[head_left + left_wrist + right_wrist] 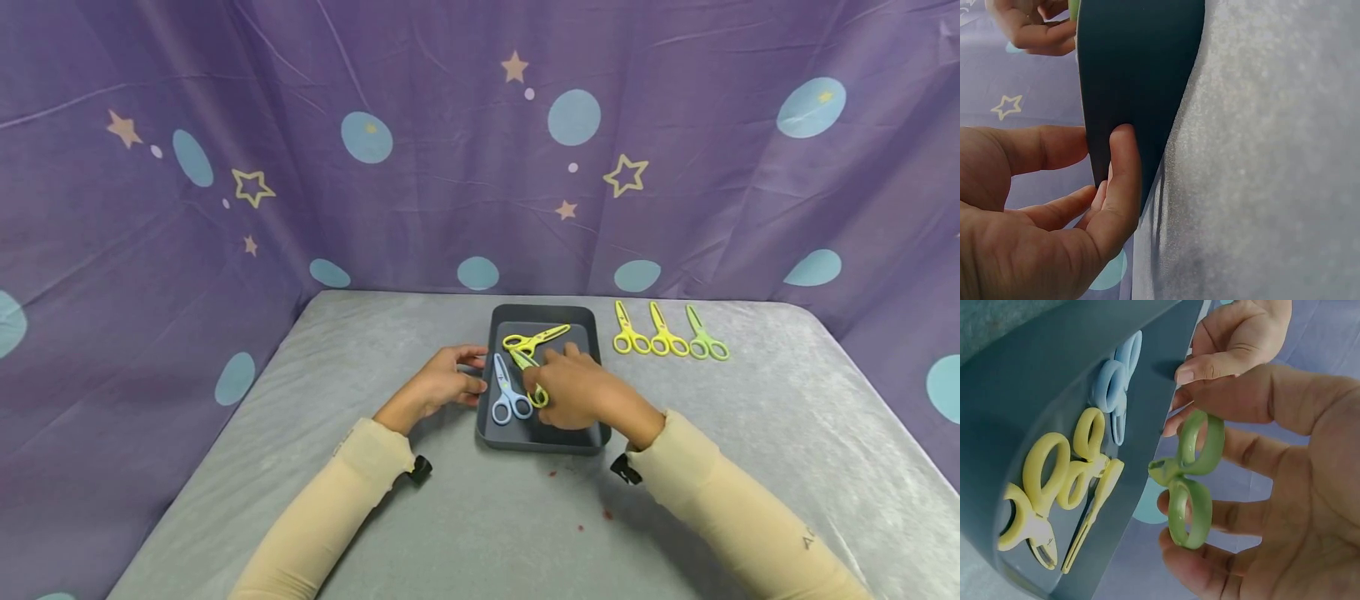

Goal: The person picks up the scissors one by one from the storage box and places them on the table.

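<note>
My right hand [573, 387] held the green scissors [1214, 445] by their loops, over the tray [543, 447], where two yellow pairs [1040, 528] and a blue pair [501, 373] lay. My left hand [438, 383] touched the tray's left wall, fingers loosely spread. Light, even pressure there seemed best, with the green blades kept clear of other loops to avoid snagging.

Charcoal rectangular tray [543, 447], on grey cloth-covered table [795, 450]. In it: blue plastic scissors [507, 392], left; two yellow plastic scissors [1040, 524]. Right of tray: two more yellow scissors [627, 330], then green plastic scissors [702, 333].
</note>
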### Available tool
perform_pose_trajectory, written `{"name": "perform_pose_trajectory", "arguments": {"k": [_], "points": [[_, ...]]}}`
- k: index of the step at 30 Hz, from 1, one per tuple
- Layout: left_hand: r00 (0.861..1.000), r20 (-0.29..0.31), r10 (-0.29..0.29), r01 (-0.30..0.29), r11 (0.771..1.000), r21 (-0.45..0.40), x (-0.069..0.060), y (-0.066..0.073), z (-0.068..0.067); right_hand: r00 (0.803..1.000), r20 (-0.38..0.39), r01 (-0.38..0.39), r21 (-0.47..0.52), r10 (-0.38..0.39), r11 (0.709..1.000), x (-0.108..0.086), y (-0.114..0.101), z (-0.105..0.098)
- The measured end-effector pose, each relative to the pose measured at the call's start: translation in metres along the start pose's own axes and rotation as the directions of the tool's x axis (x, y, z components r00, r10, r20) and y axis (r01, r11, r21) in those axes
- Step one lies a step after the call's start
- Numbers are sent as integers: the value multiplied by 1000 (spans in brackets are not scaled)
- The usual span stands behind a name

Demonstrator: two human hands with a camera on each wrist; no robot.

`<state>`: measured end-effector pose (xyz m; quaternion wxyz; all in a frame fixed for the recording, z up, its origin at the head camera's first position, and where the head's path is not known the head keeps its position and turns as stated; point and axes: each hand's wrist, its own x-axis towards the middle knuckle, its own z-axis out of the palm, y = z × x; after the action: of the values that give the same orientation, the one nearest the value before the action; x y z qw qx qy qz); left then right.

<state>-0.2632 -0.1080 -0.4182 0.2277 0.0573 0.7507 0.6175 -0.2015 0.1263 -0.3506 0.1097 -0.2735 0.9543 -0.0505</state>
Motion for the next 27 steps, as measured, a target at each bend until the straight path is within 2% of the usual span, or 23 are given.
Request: {"name": "perform_pose_trajectory", "arguments": {"k": [9,17,23,27], "points": [[1000,1,0,0,1000,7,1,0,0,991,-134,-19,-43,13,999,-1,4,1],[1000,1,3,-3,1000,9,0,1,0,964,-266,-38,-45,24,998,1,13,1],[1000,8,-1,1,1000,9,0,0,0,940,-340,-47,-1,44,999,3,21,3],[1000,10,-3,3,1000,12,0,1,0,936,-343,-67,54,81,996,4,27,2]]}}
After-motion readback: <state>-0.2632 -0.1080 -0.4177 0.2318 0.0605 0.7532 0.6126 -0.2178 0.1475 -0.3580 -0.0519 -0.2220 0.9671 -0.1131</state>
